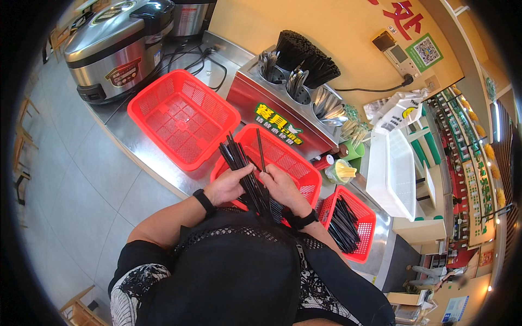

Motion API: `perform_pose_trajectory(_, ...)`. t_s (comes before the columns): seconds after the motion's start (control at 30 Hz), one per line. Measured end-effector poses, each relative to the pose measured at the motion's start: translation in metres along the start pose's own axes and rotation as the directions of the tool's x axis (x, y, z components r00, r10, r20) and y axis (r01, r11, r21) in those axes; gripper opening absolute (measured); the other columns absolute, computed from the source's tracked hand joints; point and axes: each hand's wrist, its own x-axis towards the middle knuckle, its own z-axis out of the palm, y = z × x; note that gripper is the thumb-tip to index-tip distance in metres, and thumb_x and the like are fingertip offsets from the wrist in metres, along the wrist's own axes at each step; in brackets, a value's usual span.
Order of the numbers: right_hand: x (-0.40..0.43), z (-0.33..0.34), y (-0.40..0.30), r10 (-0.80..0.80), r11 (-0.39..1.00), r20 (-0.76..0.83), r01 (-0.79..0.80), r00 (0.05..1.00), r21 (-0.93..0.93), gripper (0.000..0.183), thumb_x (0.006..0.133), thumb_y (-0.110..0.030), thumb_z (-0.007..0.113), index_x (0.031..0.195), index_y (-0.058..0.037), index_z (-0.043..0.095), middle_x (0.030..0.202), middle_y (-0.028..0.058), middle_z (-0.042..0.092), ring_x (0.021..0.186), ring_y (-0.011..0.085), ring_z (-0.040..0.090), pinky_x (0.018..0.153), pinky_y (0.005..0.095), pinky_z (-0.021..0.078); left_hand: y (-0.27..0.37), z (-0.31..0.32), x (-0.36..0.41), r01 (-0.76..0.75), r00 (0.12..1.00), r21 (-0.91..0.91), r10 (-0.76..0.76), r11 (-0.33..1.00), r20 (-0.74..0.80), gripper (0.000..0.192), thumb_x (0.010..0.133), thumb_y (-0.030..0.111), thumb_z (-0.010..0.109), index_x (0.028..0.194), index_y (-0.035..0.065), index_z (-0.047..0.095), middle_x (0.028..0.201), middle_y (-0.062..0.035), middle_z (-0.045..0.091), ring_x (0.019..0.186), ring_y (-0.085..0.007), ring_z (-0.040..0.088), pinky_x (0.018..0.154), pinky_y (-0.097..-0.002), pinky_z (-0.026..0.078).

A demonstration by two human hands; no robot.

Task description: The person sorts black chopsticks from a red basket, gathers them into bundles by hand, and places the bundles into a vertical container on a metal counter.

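My left hand (228, 185) is closed around a bundle of black chopsticks (236, 157), above a red plastic basket (299, 171). Close on its right, my right hand (281, 187) pinches a black chopstick (260, 148) that stands out from the bundle. More chopsticks lie in the basket below, partly hidden by my hands and clothing. A smaller red basket (369, 228) at the right holds many black chopsticks (344, 228). Behind my left hand is another red basket (183, 122) with no chopsticks visible in it.
A steel cutlery holder (281, 108) with chopsticks and spoons (326, 104) stands behind the baskets. At the back left is a large rice cooker (118, 53), with black cables (200, 59) beside it. A white plastic basket (391, 175) stands at the right. A person (436, 274) is far off.
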Motion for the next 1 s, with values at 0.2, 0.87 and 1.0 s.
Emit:
perform_pose_trajectory(0.2, 0.003, 0.010, 0.003, -0.092, 0.982, 0.075, 0.103, 0.993, -0.156, 0.029, 0.097, -0.029, 0.050, 0.094, -0.0017, 0.057, 0.083, 0.0217, 0.063, 0.078, 0.0401, 0.062, 0.069, 0.0472, 0.0485, 0.005, 0.013, -0.007, 0.007, 1.000, 0.020, -0.006, 1.000, -0.025, 0.019, 0.098, 0.027, 0.060, 0.106, 0.0098, 0.061, 0.097, -0.0026, 0.063, 0.091, -0.0186, 0.063, 0.085, -0.0404, 0.052)
perform_pose_trajectory(0.87, 0.024, 0.029, 0.078, 0.290, 0.808, 0.243, -0.101, 0.926, -0.580, 0.043, 0.083, -0.024, 0.068, 0.116, 0.0005, 0.054, 0.108, 0.0241, 0.065, 0.102, 0.0395, 0.064, 0.084, 0.0489, 0.0512, 0.001, -0.003, 0.000, 0.029, 0.998, -0.051, -0.031, 0.998, -0.047, 0.012, 0.096, 0.021, 0.063, 0.103, 0.0112, 0.061, 0.100, -0.0048, 0.065, 0.100, -0.0218, 0.062, 0.092, -0.0393, 0.049)
perform_pose_trajectory(1.0, 0.019, 0.028, 0.067, 0.262, 0.765, 0.182, -0.089, 0.948, -0.637, 0.038, 0.083, -0.019, 0.064, 0.115, -0.0015, 0.054, 0.106, 0.0235, 0.065, 0.102, 0.0392, 0.064, 0.082, 0.0502, 0.0517, 0.002, -0.001, -0.001, 0.032, 0.999, -0.050, -0.034, 0.998, -0.042, 0.013, 0.096, 0.021, 0.063, 0.103, 0.0105, 0.061, 0.099, -0.0044, 0.065, 0.099, -0.0210, 0.062, 0.092, -0.0383, 0.049)
